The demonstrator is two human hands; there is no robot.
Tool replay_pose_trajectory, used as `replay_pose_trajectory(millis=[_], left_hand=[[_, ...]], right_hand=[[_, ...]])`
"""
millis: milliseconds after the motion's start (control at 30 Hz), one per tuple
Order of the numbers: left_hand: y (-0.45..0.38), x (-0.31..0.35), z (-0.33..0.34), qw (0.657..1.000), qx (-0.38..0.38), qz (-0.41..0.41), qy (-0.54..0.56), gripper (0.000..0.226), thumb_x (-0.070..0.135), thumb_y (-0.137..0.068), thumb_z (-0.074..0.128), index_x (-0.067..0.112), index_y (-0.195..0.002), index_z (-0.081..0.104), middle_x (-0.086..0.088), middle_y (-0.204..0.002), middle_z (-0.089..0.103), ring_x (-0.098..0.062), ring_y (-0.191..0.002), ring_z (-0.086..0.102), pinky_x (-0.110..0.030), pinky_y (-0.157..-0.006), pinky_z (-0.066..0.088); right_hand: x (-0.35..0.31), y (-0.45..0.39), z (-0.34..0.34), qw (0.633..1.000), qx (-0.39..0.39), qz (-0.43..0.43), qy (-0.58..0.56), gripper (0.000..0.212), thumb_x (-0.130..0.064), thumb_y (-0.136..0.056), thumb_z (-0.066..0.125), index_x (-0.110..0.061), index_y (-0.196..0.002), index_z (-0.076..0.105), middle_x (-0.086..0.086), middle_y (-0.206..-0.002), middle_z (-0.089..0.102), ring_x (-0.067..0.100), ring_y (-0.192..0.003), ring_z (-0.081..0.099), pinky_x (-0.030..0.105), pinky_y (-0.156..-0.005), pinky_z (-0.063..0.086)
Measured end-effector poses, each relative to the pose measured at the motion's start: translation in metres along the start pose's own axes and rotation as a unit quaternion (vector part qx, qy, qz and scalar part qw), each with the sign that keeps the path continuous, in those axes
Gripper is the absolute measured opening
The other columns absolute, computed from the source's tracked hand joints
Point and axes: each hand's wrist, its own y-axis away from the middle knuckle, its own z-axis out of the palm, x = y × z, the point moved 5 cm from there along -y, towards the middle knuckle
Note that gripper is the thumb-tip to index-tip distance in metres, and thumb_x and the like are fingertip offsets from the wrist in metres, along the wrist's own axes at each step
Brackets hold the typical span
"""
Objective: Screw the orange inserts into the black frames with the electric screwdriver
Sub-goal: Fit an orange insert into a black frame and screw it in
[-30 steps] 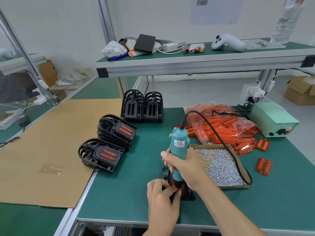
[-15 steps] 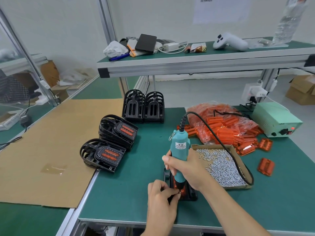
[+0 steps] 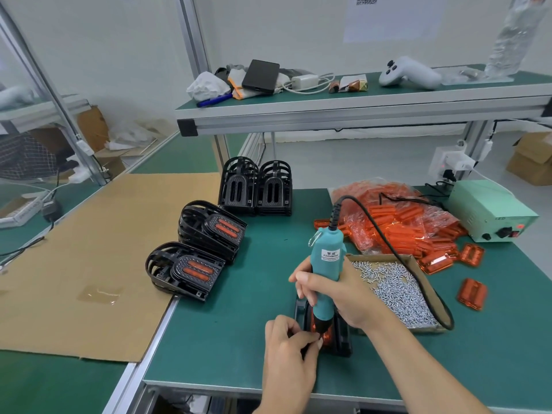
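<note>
My right hand (image 3: pixel 340 297) grips the teal electric screwdriver (image 3: pixel 325 264), held nearly upright with its tip down on a black frame (image 3: pixel 342 339) near the table's front edge. An orange insert (image 3: pixel 327 336) shows in that frame beside the tip. My left hand (image 3: pixel 288 348) has its fingers curled and pinched right at the tip; what they pinch is hidden. Two stacks of frames with orange inserts fitted (image 3: pixel 191 270) (image 3: pixel 215 228) lie to the left. Empty black frames (image 3: pixel 255 186) stand upright behind them.
A cardboard tray of silver screws (image 3: pixel 397 288) sits right of my hands, the screwdriver's black cable draped around it. A bag of orange inserts (image 3: pixel 394 216) and loose ones (image 3: pixel 472 294) lie beyond, beside a green power supply (image 3: pixel 490 210). Brown cardboard (image 3: pixel 89 249) covers the left table.
The hands and screwdriver stay on the same frame; the screwdriver tilts slightly and the view has shifted a little. Nothing else moved.
</note>
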Motion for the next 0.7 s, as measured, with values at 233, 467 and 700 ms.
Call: replay_pose_trajectory(millis=[233,467,700], left_hand=[[0.001,0.006,-0.002,0.999,-0.002,0.031,-0.022,0.017,0.021,-0.078,0.090,0.025,-0.093,0.081,0.010,-0.087,0.042,-0.012,-0.086,0.045,-0.020,-0.070,0.046],[0.001,0.009,-0.003,0.998,-0.015,0.033,-0.041,0.017,0.019,-0.077,0.091,0.023,-0.091,0.082,0.009,-0.085,0.043,-0.012,-0.084,0.046,-0.017,-0.069,0.044],[0.005,0.011,-0.004,0.996,0.012,0.079,-0.045,0.026,0.017,-0.083,0.085,0.026,-0.106,0.078,0.010,-0.091,0.043,-0.012,-0.090,0.045,-0.022,-0.071,0.047]], right_hand=[[0.007,0.010,-0.020,0.992,0.050,-0.009,-0.115,0.026,-0.028,-0.083,0.076,-0.003,-0.085,0.069,0.014,-0.054,0.051,0.031,-0.068,0.057,0.028,-0.069,0.050],[-0.010,0.010,-0.017,0.996,0.023,-0.032,-0.077,0.032,-0.029,-0.085,0.075,0.002,-0.084,0.067,0.010,-0.055,0.054,0.031,-0.067,0.057,0.029,-0.070,0.051],[-0.025,0.012,-0.038,0.943,0.166,-0.035,-0.288,0.022,-0.024,-0.081,0.078,-0.010,-0.078,0.062,0.003,-0.053,0.046,0.020,-0.062,0.053,0.024,-0.052,0.045]])
